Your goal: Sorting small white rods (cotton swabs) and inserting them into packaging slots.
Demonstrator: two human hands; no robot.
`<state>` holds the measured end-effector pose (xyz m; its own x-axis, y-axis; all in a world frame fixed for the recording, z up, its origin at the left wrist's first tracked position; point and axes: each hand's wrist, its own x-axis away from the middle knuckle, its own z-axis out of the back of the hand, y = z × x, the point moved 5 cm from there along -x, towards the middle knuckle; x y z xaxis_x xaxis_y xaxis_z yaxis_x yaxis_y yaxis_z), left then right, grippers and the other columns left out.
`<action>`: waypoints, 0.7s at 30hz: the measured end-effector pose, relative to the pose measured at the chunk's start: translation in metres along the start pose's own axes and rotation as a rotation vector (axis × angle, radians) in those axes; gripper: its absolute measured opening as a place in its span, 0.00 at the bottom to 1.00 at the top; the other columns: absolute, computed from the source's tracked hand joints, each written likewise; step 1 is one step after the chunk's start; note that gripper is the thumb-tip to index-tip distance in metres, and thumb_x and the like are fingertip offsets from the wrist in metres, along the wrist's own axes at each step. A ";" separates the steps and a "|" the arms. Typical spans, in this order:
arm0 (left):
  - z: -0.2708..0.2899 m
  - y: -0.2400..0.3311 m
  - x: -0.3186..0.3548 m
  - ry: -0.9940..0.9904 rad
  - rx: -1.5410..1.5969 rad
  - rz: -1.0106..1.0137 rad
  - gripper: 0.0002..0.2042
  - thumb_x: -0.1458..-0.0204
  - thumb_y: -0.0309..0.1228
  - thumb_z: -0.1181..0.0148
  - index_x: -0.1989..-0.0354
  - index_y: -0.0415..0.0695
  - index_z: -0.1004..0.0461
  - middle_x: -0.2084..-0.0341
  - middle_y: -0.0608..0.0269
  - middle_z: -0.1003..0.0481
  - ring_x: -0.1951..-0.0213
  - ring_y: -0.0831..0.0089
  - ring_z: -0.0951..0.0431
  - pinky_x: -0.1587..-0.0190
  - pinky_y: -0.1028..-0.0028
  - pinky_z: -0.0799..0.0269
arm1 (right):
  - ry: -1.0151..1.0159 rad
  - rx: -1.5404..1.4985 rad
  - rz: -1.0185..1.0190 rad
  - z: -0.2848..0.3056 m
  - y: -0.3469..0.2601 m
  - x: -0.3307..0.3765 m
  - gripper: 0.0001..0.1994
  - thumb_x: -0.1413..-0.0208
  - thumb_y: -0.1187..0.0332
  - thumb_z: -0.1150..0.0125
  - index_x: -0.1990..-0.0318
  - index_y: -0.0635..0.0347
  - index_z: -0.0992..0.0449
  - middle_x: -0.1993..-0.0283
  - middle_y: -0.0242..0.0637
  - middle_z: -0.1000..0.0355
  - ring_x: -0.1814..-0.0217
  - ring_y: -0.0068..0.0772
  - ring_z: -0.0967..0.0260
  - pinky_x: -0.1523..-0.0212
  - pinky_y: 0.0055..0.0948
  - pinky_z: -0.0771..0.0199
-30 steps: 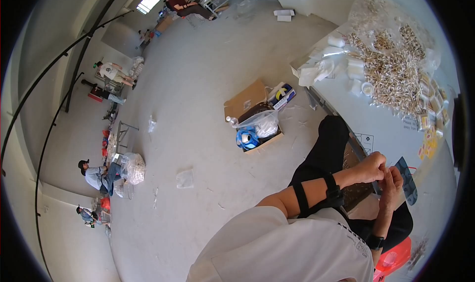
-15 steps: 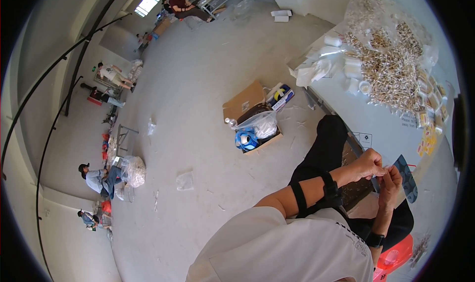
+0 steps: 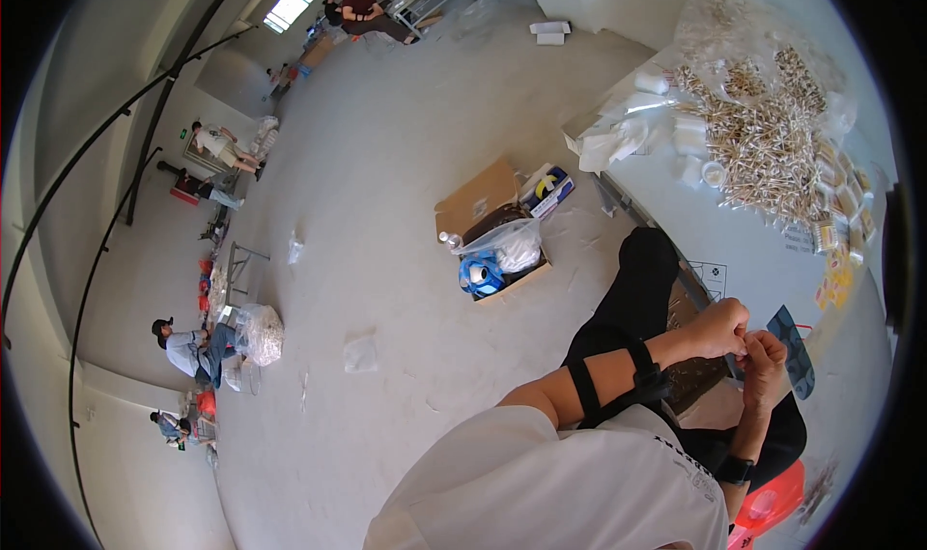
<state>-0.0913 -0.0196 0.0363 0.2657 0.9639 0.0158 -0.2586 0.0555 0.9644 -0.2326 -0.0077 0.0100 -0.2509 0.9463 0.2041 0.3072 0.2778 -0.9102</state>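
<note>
My left hand (image 3: 718, 328) and my right hand (image 3: 766, 365) meet fingertip to fingertip above my lap, at the near edge of the table (image 3: 666, 197). Both are closed in a pinch; whatever lies between the fingers is too small or hidden to make out. Just beyond my right hand is a dark blue-grey sheet (image 3: 794, 350) with rounded marks. Farther up the table spreads a large heap of cotton swabs (image 3: 763, 149), partly in a clear plastic bag (image 3: 719, 19). White round tubs (image 3: 689, 135) stand at its left, and small filled packs (image 3: 828, 233) and yellow stickers (image 3: 832, 284) lie at its near right.
On the floor left of the table sits an open cardboard box (image 3: 475, 191) holding bagged goods and a blue-wrapped item (image 3: 480, 273). Red plastic (image 3: 772, 504) shows beside my right forearm. Several people, including a seated person (image 3: 188, 347), are farther off across the room.
My hands stay together and have shifted slightly, with the right hand's fingers drawn a little lower and curled more. The things on the table look unchanged.
</note>
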 end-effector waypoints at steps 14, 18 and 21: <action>0.001 -0.004 -0.001 -0.065 0.217 0.033 0.11 0.68 0.24 0.30 0.85 0.37 0.29 0.87 0.61 0.28 0.84 0.74 0.29 0.82 0.73 0.37 | 0.009 0.226 -0.016 0.001 -0.002 0.000 0.08 0.47 0.73 0.44 0.78 0.60 0.28 0.80 0.23 0.35 0.81 0.10 0.44 0.80 0.13 0.48; 0.002 -0.010 0.003 -0.117 0.487 0.283 0.09 0.64 0.22 0.33 0.84 0.39 0.30 0.87 0.63 0.30 0.86 0.78 0.34 0.85 0.77 0.42 | 0.007 0.110 0.019 0.002 0.007 -0.006 0.08 0.47 0.73 0.45 0.78 0.59 0.29 0.81 0.22 0.36 0.81 0.10 0.47 0.79 0.14 0.52; 0.001 -0.017 0.005 -0.124 0.638 0.316 0.08 0.61 0.21 0.35 0.84 0.39 0.30 0.88 0.64 0.30 0.87 0.79 0.35 0.86 0.77 0.43 | -0.004 0.115 0.028 -0.003 0.003 -0.006 0.08 0.47 0.73 0.45 0.78 0.59 0.29 0.81 0.22 0.36 0.81 0.10 0.46 0.79 0.14 0.51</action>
<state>-0.0846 -0.0156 0.0203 0.3810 0.8701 0.3127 0.2422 -0.4203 0.8745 -0.2275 -0.0124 0.0069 -0.2477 0.9526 0.1764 0.2066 0.2298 -0.9510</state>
